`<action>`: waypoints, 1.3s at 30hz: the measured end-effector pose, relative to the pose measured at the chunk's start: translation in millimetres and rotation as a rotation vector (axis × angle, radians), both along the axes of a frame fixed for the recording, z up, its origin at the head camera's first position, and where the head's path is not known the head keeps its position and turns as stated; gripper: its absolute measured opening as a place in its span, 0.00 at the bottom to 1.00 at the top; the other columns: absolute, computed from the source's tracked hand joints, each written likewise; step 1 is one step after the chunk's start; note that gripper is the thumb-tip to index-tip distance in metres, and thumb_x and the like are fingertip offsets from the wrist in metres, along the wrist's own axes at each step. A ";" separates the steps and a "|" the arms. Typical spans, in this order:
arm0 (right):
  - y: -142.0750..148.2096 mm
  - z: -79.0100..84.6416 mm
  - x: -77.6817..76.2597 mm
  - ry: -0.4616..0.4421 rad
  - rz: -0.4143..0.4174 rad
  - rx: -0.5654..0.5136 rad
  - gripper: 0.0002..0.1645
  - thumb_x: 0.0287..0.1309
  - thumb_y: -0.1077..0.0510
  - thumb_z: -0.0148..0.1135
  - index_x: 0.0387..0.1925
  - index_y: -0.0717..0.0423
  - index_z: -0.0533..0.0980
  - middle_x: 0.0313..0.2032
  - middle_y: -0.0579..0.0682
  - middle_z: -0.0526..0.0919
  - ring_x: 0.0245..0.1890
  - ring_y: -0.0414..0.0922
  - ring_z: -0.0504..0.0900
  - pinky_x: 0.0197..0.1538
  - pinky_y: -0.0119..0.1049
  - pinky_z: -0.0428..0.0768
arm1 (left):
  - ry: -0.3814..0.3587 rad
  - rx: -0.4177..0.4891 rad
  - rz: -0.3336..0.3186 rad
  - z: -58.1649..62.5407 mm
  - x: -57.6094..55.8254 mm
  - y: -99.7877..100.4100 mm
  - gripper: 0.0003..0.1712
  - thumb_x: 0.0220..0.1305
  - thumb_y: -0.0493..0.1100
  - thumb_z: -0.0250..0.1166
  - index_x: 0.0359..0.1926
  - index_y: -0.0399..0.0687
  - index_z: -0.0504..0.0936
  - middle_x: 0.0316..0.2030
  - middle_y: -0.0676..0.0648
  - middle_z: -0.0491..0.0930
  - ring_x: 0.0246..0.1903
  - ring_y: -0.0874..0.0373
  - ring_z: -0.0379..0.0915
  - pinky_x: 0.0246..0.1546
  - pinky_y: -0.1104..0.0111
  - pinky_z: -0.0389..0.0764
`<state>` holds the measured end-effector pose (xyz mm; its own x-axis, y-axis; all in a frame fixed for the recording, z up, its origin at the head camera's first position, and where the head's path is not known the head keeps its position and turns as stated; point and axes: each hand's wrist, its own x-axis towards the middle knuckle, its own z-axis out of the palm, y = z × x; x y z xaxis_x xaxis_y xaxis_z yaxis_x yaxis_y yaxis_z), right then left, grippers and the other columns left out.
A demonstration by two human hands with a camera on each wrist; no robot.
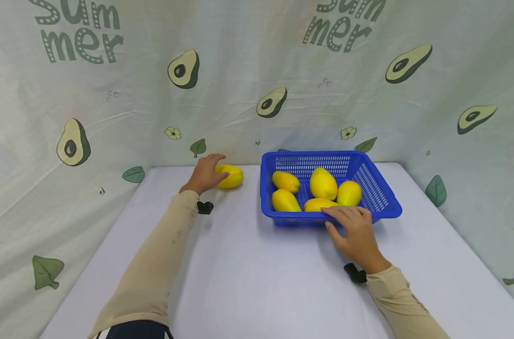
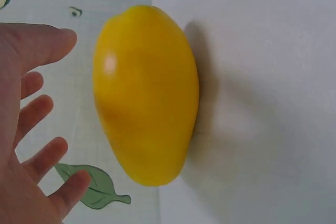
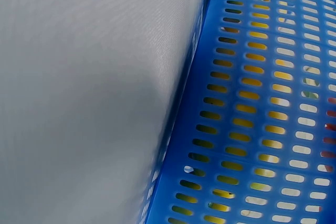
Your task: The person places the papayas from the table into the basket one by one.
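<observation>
A yellow mango [image 1: 233,177] lies on the table at the far left of the basket. My left hand [image 1: 207,173] is right beside it, partly overlapping it in the head view. In the left wrist view a gap shows between the spread fingers and the mango [image 2: 147,98]. The near rim of a blue plastic basket [image 1: 291,215] is in my right hand [image 1: 356,238], with fingers over the edge and thumb outside. In the right wrist view the slotted basket wall [image 3: 210,87] fills the right side, and bits of fingers show through its slots.
Several yellow mangoes [image 1: 323,184] lie inside the basket. The white table [image 1: 240,278] backs onto a hanging cloth [image 1: 223,103] printed with avocados and leaves, which also runs along both sides.
</observation>
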<state>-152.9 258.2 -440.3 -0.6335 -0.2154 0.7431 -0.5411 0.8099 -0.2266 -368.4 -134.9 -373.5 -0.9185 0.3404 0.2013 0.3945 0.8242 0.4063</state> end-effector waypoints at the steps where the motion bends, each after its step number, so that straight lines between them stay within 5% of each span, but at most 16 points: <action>1: 0.2 0.5 -0.1 -0.004 0.000 0.003 0.21 0.56 0.58 0.66 0.53 0.52 0.83 0.47 0.50 0.85 0.48 0.52 0.78 0.54 0.54 0.61 | -0.002 0.013 0.005 -0.8 -0.8 -1.3 0.34 0.67 0.49 0.66 0.70 0.46 0.69 0.72 0.41 0.62 0.67 0.37 0.57 0.68 0.47 0.61; 10: -0.7 3.6 -0.4 0.005 0.013 -0.015 0.22 0.54 0.60 0.68 0.53 0.52 0.83 0.46 0.51 0.85 0.48 0.54 0.79 0.54 0.56 0.60 | -0.069 0.134 0.043 -8.7 -10.9 -5.6 0.34 0.66 0.51 0.67 0.70 0.50 0.70 0.74 0.45 0.59 0.71 0.38 0.51 0.68 0.42 0.58; 19: -1.6 3.2 -0.4 -0.008 0.002 -0.004 0.23 0.54 0.60 0.68 0.54 0.51 0.83 0.47 0.49 0.85 0.48 0.52 0.79 0.55 0.55 0.61 | -0.158 -0.058 0.072 -27.6 -16.2 -9.2 0.48 0.63 0.54 0.68 0.79 0.57 0.55 0.79 0.45 0.40 0.73 0.33 0.40 0.64 0.32 0.56; 25: -1.7 3.5 0.9 -0.003 0.004 -0.009 0.22 0.54 0.60 0.68 0.53 0.51 0.83 0.47 0.50 0.85 0.48 0.53 0.79 0.55 0.55 0.61 | -0.158 -0.042 0.046 -37.4 -10.5 -7.9 0.51 0.62 0.53 0.69 0.80 0.58 0.52 0.79 0.45 0.41 0.73 0.34 0.38 0.64 0.33 0.55; 39: -2.8 3.5 1.5 0.005 0.004 -0.011 0.22 0.54 0.61 0.68 0.53 0.51 0.83 0.47 0.50 0.85 0.48 0.53 0.79 0.54 0.55 0.60 | -0.141 -0.023 0.098 -45.6 -12.7 -6.2 0.52 0.61 0.41 0.71 0.79 0.58 0.52 0.78 0.44 0.47 0.72 0.35 0.42 0.66 0.35 0.54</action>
